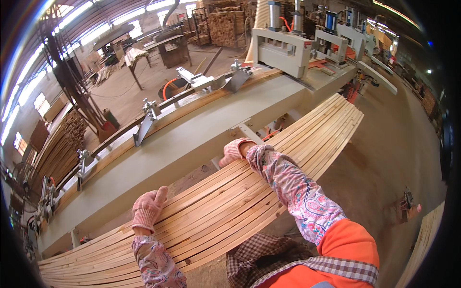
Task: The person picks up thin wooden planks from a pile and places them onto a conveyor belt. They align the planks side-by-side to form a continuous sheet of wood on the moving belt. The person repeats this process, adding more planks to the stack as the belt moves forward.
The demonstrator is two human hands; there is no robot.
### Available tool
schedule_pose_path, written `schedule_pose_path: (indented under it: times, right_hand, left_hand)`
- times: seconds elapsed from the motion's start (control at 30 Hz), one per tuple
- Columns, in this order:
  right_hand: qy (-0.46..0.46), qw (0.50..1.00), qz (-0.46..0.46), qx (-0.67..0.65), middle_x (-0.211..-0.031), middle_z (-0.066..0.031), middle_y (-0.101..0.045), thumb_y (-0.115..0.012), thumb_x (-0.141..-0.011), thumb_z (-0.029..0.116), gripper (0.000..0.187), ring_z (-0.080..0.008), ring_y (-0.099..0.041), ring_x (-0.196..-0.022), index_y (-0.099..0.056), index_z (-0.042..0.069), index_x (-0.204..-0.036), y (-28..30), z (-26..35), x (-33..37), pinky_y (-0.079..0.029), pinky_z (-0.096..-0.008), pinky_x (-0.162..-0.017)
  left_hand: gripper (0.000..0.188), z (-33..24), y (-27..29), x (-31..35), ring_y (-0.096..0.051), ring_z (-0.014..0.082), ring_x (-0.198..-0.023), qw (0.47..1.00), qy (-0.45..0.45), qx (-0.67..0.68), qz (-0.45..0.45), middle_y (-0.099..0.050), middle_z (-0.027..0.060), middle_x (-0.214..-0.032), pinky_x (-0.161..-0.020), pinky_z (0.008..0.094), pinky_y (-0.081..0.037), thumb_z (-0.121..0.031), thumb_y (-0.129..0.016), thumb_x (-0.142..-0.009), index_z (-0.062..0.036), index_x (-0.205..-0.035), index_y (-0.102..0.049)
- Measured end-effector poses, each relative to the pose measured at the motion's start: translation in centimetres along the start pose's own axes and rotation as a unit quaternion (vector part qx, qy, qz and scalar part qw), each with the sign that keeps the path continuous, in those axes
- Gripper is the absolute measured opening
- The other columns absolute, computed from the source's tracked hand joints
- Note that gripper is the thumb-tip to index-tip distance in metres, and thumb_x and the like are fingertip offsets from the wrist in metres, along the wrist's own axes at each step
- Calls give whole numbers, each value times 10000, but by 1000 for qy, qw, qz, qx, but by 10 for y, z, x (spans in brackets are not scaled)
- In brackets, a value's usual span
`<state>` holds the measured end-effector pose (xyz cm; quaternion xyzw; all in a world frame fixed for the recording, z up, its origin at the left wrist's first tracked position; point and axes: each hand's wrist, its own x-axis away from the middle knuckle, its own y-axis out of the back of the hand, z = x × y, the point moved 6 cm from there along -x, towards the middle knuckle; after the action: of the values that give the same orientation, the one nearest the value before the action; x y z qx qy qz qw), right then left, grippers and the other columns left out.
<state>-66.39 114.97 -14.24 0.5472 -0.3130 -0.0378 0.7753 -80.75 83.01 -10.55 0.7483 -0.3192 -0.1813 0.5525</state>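
A wide row of long, pale wooden strips (pixel 216 211) lies side by side in front of me, running from lower left to upper right. My left hand (pixel 149 208), in a pink knitted glove, is closed at the far edge of the row, its fingertips partly hidden. Farther right, my right hand (pixel 233 151) wears a matching glove and reaches across the strips. Its fingers curl down over the same far edge. Patterned sleeve covers are on both forearms.
Just beyond the strips runs a long grey machine bed (pixel 192 124) with metal clamps (pixel 150 108) along its far side. A press frame (pixel 282 52) with cylinders stands at its right end. Stacked timber (pixel 62 139) is at the left. More boards (pixel 422 245) are at lower right.
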Motion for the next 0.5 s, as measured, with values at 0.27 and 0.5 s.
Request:
schedule_pose_path:
  times: [0.27, 0.5]
  right_hand:
    - [-33, 999, -6, -10, -1159, -101, -748, -584, -947, 632, 576, -305, -716, -1057, -743, 144, -1208, 15, 22, 18, -555, -473, -929]
    - [14, 997, -68, 12, -1377, -55, -654, -529, -986, 614, 510, -307, -604, -1279, -678, 273, -1334, 19, 20, 3, -477, -463, -1084]
  left_hand:
    - [586, -1, 2, 1, -704, 342, -986, 999, 39, -1, 7, -754, 145, -950, -898, 431, -532, -657, -541, -946, -126, -1024, -778]
    - [641, -1, 1, -3, -698, 342, -1020, 999, 45, -7, -2, -757, 137, -982, -923, 438, -522, -696, -475, -961, -136, -1058, -771]
